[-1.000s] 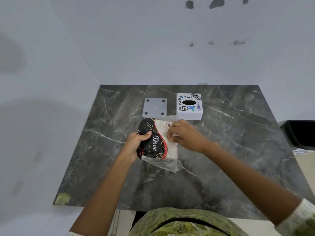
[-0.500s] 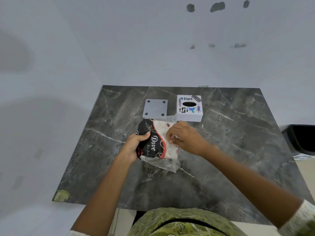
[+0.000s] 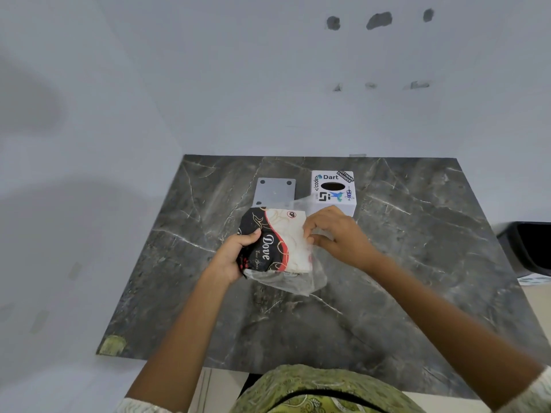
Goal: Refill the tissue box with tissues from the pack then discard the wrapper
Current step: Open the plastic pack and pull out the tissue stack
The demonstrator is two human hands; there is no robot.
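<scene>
Far edge: your tissue box (image 3: 333,192) and the grey plate (image 3: 275,192) stand side by side near the wall, closing that stretch.
Centre: your tissue pack (image 3: 275,244), gripped by both hands, blocks the way just before the box.
Left, right, near side: bare marble table (image 3: 417,263), open for your hands.
Far right: black bin (image 3: 530,248) beside the table.

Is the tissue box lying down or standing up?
Standing up. The tissue box sits flat on the table, its dark oval hole facing upward.
</scene>
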